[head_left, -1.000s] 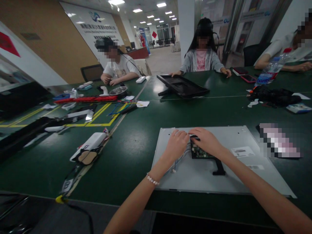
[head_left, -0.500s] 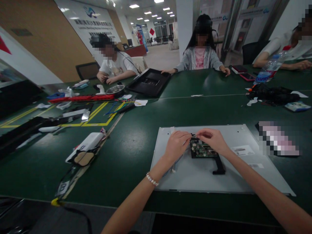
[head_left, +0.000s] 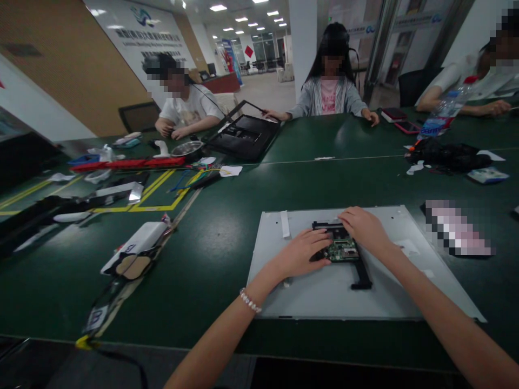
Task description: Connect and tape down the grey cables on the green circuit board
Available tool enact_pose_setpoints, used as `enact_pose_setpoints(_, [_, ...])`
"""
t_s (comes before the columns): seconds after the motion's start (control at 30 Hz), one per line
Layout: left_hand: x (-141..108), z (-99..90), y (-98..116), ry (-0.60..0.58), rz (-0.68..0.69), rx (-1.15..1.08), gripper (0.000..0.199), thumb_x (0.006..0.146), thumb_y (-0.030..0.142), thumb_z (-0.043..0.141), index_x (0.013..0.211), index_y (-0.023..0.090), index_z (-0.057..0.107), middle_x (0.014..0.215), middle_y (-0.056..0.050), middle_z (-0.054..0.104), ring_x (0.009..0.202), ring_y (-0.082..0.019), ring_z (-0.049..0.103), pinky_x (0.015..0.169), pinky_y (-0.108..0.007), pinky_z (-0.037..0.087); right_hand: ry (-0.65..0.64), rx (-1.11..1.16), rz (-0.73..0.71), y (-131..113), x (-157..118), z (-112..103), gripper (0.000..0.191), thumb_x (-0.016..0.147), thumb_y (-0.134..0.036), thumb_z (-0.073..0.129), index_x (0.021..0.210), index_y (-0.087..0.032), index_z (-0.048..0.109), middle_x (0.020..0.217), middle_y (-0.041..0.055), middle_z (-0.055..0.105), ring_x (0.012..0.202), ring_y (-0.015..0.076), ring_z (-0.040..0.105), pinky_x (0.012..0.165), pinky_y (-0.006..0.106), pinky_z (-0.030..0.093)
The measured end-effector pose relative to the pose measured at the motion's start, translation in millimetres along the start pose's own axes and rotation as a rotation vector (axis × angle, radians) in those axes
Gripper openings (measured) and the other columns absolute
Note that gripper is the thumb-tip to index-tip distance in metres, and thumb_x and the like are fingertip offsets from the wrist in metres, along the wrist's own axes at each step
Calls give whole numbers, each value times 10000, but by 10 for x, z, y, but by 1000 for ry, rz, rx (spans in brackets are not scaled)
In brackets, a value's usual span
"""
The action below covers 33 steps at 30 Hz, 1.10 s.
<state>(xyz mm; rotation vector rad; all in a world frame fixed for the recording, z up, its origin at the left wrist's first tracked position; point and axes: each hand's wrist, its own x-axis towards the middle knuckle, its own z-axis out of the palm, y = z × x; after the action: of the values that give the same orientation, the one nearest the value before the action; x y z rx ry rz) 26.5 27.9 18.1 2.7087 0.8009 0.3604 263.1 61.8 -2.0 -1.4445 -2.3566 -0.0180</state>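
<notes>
A green circuit board [head_left: 339, 249] sits in a black bracket [head_left: 360, 276] on a light grey metal panel [head_left: 308, 297] in front of me. My left hand [head_left: 302, 253] grips the board at its left side, with the fingers over its upper left part and the thumb near its lower edge. My right hand [head_left: 367, 229] is closed at the top right of the bracket, its fingertips pinched there. The hand itself covers the board's upper right corner. A white strip [head_left: 285, 224] lies on the panel's upper left.
A blurred-out pink object [head_left: 458, 229] lies right of the panel. A white device with a tan pad [head_left: 135, 259] stands left. Across the table, a person's hand [head_left: 275, 115] touches a black frame [head_left: 243, 135]. A water bottle [head_left: 444, 116] and a black bundle [head_left: 446, 154] are at right.
My left hand has left the bracket's top edge and moved down onto the board, uncovering the white strip. My right hand has shifted slightly right along the top. Across the table, part of the black frame is raised.
</notes>
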Motion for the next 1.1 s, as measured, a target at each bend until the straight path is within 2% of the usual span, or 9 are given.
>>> enact_pose_setpoints(0.2, [4,30,-43,-3,-4,-84,441,898,343,583,1311,196,533,1410,-104,522,1335,-221,447,1121,-427,349,-51,-5,-17,-39,7,77,242,895,-113,483,980,-148,707,1003,108,715,947,236,640,879,346,459])
enact_pose_setpoints(0.33, [5,45,-66,-7,-13,-104,451,898,356,588,1318,202,530,1421,-100,510,1333,-222,448,1121,-423,349,-63,21,-19,-49,-7,100,247,895,-115,478,988,-142,705,1002,112,715,954,234,645,886,344,458])
enact_pose_setpoints(0.6, [18,46,-75,-13,-12,-107,478,885,338,608,1327,174,528,1419,-123,507,1328,-230,451,1127,-417,342,-47,90,30,-5,-28,123,235,904,-146,483,994,-178,697,1015,86,709,961,204,641,853,310,474])
enact_pose_setpoints(0.9, [19,58,-80,-23,-33,-101,477,885,356,606,1326,191,532,1433,-114,493,1337,-240,441,1119,-432,352,-29,96,43,-46,-43,137,229,915,-162,474,969,-167,697,980,109,708,926,230,637,863,345,461])
enact_pose_setpoints(1.1, [30,56,-51,-23,-7,-87,524,901,388,581,1368,170,483,1439,-128,484,1351,-239,422,1133,-429,330,-6,141,58,-34,-70,154,222,899,-176,495,1012,-166,685,1013,98,705,969,229,636,893,347,475])
